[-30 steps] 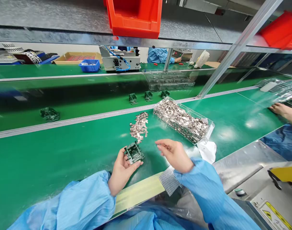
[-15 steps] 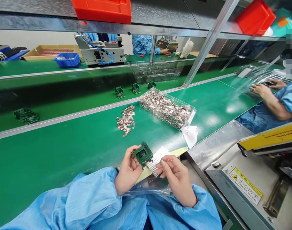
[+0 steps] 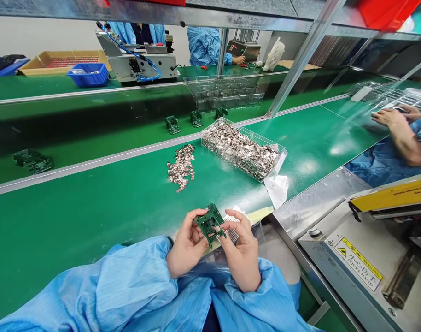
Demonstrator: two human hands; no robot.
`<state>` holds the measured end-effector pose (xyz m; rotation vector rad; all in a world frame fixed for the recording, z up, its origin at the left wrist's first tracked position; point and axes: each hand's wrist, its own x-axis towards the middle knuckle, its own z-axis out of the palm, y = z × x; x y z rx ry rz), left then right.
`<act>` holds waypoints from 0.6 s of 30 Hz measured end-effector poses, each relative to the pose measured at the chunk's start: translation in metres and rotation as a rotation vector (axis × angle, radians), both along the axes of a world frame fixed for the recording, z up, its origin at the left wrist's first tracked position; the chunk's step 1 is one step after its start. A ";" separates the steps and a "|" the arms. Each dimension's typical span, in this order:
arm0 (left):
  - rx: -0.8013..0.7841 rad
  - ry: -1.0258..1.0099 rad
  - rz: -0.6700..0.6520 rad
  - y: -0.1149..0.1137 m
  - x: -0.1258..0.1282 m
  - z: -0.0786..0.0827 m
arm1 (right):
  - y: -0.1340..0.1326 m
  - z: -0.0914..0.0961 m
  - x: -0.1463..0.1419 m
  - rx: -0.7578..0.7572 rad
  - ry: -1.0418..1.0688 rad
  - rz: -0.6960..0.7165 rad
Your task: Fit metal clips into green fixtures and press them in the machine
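My left hand [image 3: 186, 246] is closed around the left side of a green circuit board [image 3: 210, 223], which is tilted toward me above the near edge of the bench. At the board's right edge, my right hand [image 3: 243, 251] grips with thumb and fingers; whether a small piece is also pinched there cannot be made out. Behind the right fingers lies a white sheet with rows of narrow strips [image 3: 233, 234], partly covered. Yellowish paper [image 3: 260, 215] shows beside it. Farther off on the green bench is a loose pile of small metal pieces [image 3: 181, 167].
A clear plastic box [image 3: 243, 150] full of metal pieces stands beyond my hands, with a white scrap [image 3: 277, 190] at its near corner. Several green boards [image 3: 172, 124] stand behind the metal rail. At right are a machine [image 3: 355, 258] and a co-worker's hands [image 3: 392, 115].
My right hand has moved left from the striped white sheet to the edge of the circuit board. The left hand still holds the board. The view has tipped slightly downward.
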<state>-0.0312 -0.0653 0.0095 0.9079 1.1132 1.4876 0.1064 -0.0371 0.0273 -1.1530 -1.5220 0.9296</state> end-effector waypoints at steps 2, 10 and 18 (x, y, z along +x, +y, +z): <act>0.012 0.007 -0.007 0.000 0.000 0.001 | 0.000 0.000 -0.003 -0.026 -0.007 0.005; 0.078 0.072 -0.067 -0.004 -0.003 -0.006 | -0.002 -0.004 -0.009 -0.014 -0.057 -0.030; 0.016 0.158 0.019 -0.001 -0.004 -0.004 | -0.004 -0.011 -0.010 -0.073 0.062 0.042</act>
